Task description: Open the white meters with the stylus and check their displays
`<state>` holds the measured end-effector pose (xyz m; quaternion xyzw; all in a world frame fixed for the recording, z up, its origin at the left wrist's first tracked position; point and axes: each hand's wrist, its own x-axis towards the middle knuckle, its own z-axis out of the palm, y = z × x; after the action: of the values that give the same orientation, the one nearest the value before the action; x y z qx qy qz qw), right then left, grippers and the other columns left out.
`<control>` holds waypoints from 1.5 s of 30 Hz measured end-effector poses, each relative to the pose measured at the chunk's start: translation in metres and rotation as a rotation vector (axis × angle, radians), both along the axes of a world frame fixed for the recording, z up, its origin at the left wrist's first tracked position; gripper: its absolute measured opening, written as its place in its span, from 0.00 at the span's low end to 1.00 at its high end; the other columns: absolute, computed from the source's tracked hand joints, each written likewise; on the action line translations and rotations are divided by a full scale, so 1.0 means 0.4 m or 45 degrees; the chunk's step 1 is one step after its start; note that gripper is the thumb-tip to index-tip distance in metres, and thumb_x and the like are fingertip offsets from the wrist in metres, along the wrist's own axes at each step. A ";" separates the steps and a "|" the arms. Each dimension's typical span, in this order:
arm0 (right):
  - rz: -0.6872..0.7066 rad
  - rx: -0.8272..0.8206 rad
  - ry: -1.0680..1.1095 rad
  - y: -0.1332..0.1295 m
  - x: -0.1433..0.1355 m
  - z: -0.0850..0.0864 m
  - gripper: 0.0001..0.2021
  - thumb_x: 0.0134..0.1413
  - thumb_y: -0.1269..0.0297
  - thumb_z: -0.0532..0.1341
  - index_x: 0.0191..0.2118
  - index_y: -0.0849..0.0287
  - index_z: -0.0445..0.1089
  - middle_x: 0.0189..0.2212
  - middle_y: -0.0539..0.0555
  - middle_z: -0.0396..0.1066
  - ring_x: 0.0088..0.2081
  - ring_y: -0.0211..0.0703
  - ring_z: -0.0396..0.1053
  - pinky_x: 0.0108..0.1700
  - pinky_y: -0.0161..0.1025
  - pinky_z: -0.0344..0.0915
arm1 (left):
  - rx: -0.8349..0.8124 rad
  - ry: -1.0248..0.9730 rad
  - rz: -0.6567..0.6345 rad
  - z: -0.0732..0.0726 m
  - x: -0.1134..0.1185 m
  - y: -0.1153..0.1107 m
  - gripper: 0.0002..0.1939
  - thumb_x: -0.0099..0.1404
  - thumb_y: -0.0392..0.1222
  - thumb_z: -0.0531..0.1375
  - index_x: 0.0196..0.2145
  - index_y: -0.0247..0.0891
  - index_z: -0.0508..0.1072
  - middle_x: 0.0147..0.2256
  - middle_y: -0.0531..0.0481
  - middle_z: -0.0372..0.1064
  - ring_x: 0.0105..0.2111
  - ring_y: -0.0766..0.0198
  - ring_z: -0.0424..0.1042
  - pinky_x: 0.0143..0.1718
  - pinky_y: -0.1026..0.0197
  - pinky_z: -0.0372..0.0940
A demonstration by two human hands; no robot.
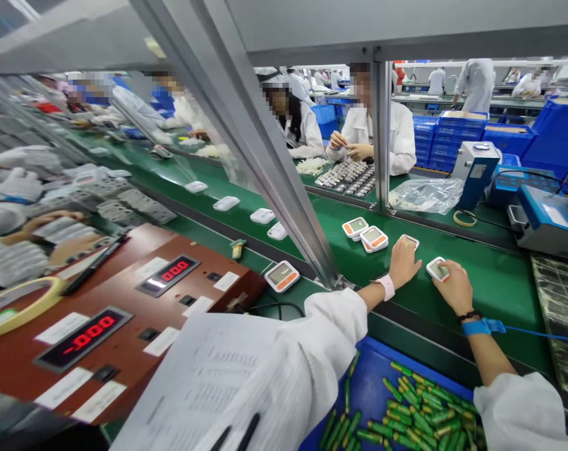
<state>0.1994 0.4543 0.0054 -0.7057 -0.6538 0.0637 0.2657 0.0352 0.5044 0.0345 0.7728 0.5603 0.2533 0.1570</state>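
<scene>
Over the green conveyor belt (490, 250), my left hand (404, 266) is closed on a small white device with a display (411, 240), mostly hidden by my fingers. To its right, my right hand (455, 289) pinches a second white device (436, 268) by its near right edge, its grey screen facing up. Just left of my left hand lie two similar devices with an orange strip, an upper one (356, 227) and a nearer one (374, 238), partly overlapping. My right wrist wears a blue strap (481, 326) with a cord running off to the right.
Below my arms is a blue bin (366, 363) of green batteries (413, 401). A slanted metal post (265, 156) crosses left of my hands. Another device (282, 275) sits beside a brown box with red digits (138, 313). Co-workers sit across the belt.
</scene>
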 end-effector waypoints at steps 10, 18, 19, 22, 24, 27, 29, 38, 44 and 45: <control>0.308 0.101 0.125 0.029 0.033 -0.053 0.20 0.38 0.60 0.64 0.41 0.59 0.66 0.43 0.60 0.68 0.48 0.56 0.66 0.51 0.49 0.64 | -0.069 -0.143 -0.028 0.006 -0.086 -0.104 0.17 0.59 0.39 0.62 0.47 0.38 0.67 0.57 0.38 0.55 0.61 0.49 0.56 0.60 0.48 0.55; 0.364 0.073 0.182 0.037 0.038 -0.093 0.29 0.41 0.44 0.63 0.45 0.63 0.67 0.43 0.64 0.66 0.48 0.61 0.67 0.49 0.55 0.68 | -0.247 0.003 0.027 0.021 -0.155 -0.146 0.24 0.58 0.44 0.63 0.51 0.34 0.66 0.61 0.33 0.51 0.63 0.47 0.53 0.61 0.49 0.56; 0.418 0.060 0.235 0.036 0.034 -0.098 0.31 0.41 0.43 0.63 0.46 0.63 0.67 0.45 0.65 0.66 0.48 0.61 0.67 0.50 0.55 0.69 | -0.260 0.040 0.039 0.022 -0.155 -0.145 0.25 0.58 0.44 0.63 0.51 0.33 0.66 0.61 0.32 0.51 0.63 0.45 0.52 0.61 0.48 0.56; 0.618 0.003 0.418 0.031 0.018 -0.104 0.33 0.47 0.44 0.59 0.54 0.62 0.65 0.54 0.64 0.60 0.51 0.56 0.68 0.49 0.49 0.72 | -0.252 0.149 0.122 0.031 -0.140 -0.139 0.25 0.58 0.44 0.62 0.51 0.29 0.66 0.59 0.28 0.53 0.61 0.40 0.54 0.58 0.45 0.58; 0.681 -0.011 0.448 0.028 0.010 -0.098 0.30 0.52 0.46 0.57 0.57 0.59 0.64 0.56 0.62 0.59 0.52 0.53 0.67 0.48 0.46 0.74 | -0.208 0.203 0.166 0.043 -0.121 -0.132 0.23 0.60 0.44 0.60 0.50 0.29 0.66 0.55 0.30 0.57 0.57 0.42 0.58 0.55 0.45 0.60; 0.648 0.020 0.366 0.025 0.005 -0.071 0.25 0.57 0.50 0.55 0.57 0.56 0.64 0.52 0.60 0.63 0.47 0.50 0.70 0.42 0.45 0.75 | -0.142 0.243 0.164 0.062 -0.094 -0.116 0.22 0.62 0.45 0.58 0.53 0.34 0.66 0.50 0.37 0.64 0.52 0.48 0.63 0.53 0.51 0.61; 0.596 0.039 0.328 0.018 0.001 -0.046 0.23 0.58 0.54 0.55 0.56 0.58 0.65 0.49 0.60 0.65 0.41 0.48 0.71 0.39 0.45 0.75 | -0.124 0.238 0.177 0.073 -0.085 -0.099 0.27 0.62 0.45 0.60 0.57 0.36 0.62 0.50 0.38 0.64 0.51 0.50 0.63 0.53 0.53 0.61; 0.530 -0.052 0.277 0.000 -0.026 0.026 0.16 0.58 0.64 0.53 0.50 0.58 0.67 0.43 0.57 0.68 0.37 0.43 0.71 0.40 0.42 0.71 | -0.252 0.163 0.531 0.081 -0.124 0.027 0.20 0.68 0.42 0.50 0.55 0.30 0.63 0.51 0.29 0.62 0.55 0.44 0.62 0.51 0.48 0.63; 0.584 -0.014 0.249 -0.011 0.004 0.002 0.16 0.59 0.57 0.52 0.47 0.56 0.69 0.45 0.56 0.69 0.35 0.43 0.71 0.37 0.43 0.70 | -0.296 0.216 0.656 0.095 -0.138 0.008 0.19 0.68 0.44 0.51 0.53 0.33 0.68 0.51 0.34 0.66 0.53 0.49 0.66 0.50 0.54 0.65; 0.598 -0.011 0.238 -0.005 0.008 -0.009 0.17 0.59 0.55 0.52 0.47 0.55 0.70 0.45 0.56 0.69 0.34 0.44 0.71 0.36 0.43 0.70 | -0.309 0.218 0.671 0.093 -0.142 0.010 0.19 0.68 0.45 0.52 0.53 0.33 0.68 0.51 0.34 0.67 0.52 0.50 0.67 0.49 0.55 0.65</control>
<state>0.2025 0.4523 0.0020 -0.5266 -0.7720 0.1915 0.2999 -0.0218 0.5083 0.0718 0.5950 0.7788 0.1506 0.1294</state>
